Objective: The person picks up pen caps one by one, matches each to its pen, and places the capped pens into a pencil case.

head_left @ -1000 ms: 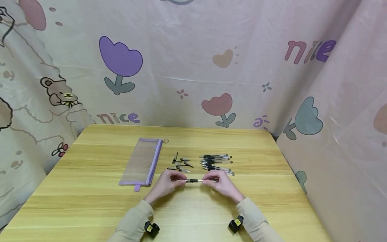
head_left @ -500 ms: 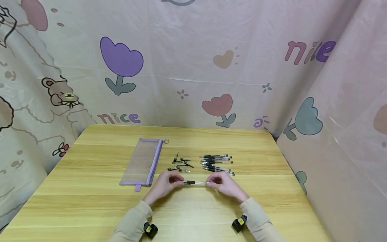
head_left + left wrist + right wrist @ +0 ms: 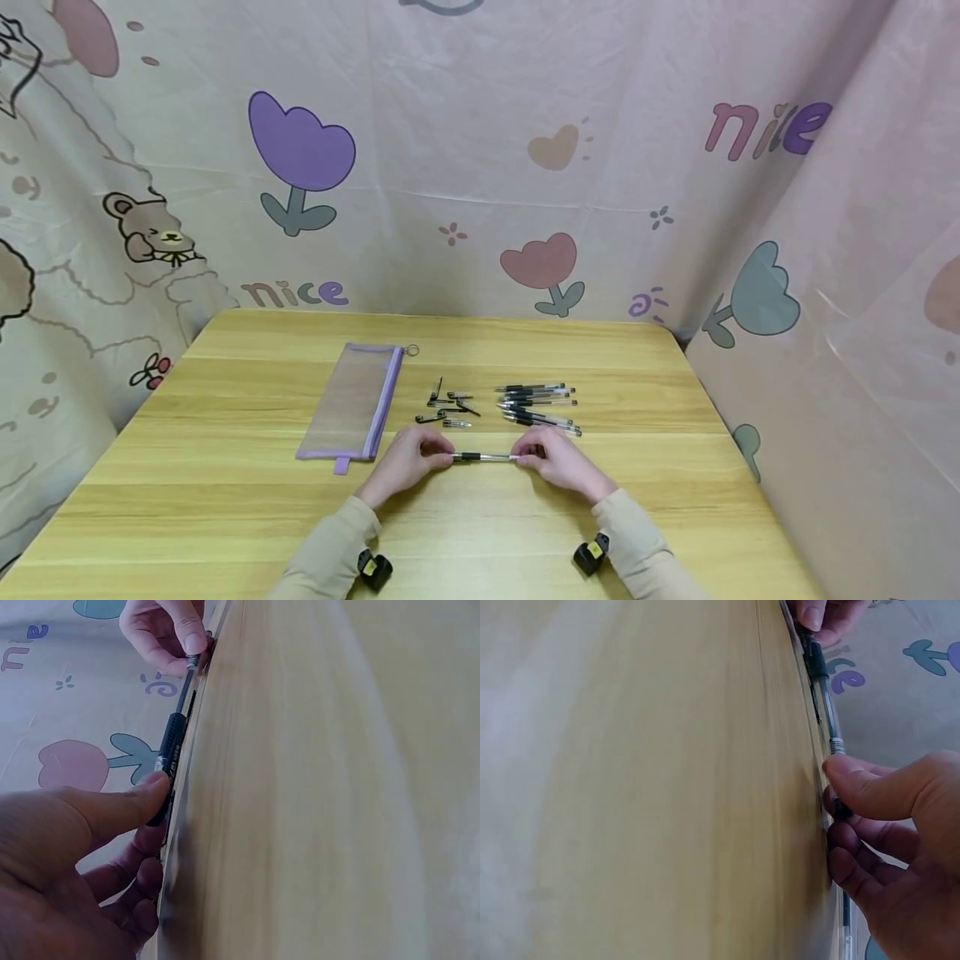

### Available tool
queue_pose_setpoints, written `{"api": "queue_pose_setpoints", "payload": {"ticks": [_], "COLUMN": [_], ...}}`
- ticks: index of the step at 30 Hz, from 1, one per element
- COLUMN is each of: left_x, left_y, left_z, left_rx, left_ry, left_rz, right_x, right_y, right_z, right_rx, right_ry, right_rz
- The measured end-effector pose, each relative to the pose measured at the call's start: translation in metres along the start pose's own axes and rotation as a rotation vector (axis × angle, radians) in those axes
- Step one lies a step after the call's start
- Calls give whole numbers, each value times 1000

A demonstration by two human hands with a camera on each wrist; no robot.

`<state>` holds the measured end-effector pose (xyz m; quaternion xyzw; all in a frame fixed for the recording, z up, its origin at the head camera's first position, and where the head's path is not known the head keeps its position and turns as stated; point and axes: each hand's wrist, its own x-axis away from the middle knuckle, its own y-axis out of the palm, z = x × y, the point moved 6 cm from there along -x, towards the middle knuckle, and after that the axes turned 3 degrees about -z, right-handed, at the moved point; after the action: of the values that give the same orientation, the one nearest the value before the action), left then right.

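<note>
A gel pen with a clear barrel and black rubber grip lies level between my two hands, close over the table. My left hand pinches its left end with thumb and fingertips; the tip is hidden there. My right hand pinches the rear end, whose dark plug shows below the thumb in the right wrist view. Seen from the left wrist, the pen's black grip starts right at the left thumb. Just beyond the hands lie several loose pen caps and, to their right, several uncapped pens.
A flat mesh pencil pouch with purple edging and zip lies left of the caps, its ring toward the back. The wooden table ends at a printed curtain behind and at both sides.
My right hand has slid right along the barrel to the pen's rear end, baring more of it. Pen and left hand have shifted slightly left and nearer; caps, other pens and pouch stay put.
</note>
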<state>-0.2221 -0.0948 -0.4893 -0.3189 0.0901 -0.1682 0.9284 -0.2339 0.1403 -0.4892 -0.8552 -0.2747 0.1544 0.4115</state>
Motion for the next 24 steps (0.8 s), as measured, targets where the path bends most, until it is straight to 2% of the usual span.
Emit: {"api": "queue_pose_setpoints", "payload": {"ticks": [24], "left_x": [2], "left_y": [1], "left_z": [-2], "left_rx": [-16], "left_ry": [-37], "left_rz": [19], "right_x": [2], "right_y": [0], "right_z": [3], "right_rx": [-56], "right_ry": [19], "right_rz": [36]}}
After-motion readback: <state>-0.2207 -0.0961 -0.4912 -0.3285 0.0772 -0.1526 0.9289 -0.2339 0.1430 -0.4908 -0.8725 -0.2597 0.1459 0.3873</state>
